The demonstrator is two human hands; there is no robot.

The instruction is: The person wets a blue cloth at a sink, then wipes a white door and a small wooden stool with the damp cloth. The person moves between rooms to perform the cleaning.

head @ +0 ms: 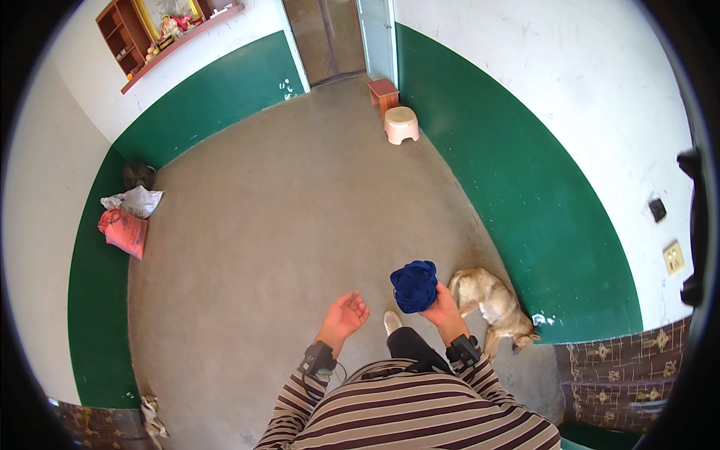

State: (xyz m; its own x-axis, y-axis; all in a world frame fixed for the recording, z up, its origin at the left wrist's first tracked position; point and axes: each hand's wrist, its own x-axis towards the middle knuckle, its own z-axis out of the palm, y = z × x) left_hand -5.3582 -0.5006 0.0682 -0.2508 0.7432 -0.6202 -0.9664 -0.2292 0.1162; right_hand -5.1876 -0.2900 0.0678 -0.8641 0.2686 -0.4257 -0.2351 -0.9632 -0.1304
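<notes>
In my right hand is a bundle of dark blue fabric, gathered into a rounded, ruffled shape; the hand grips it from its lower right side. My left hand is to the left of the bundle, apart from it, palm turned up with the fingers loosely curled and nothing in it. Each wrist wears a black strapped device with a cable near it. Below the bundle, one light-coloured shoe shows on the concrete floor.
A tan dog lies by the green wall close to my right side; another animal lies at lower left. A pink plastic stool and a reddish wooden stool stand near the door. A red sack and a white sack rest at the left wall.
</notes>
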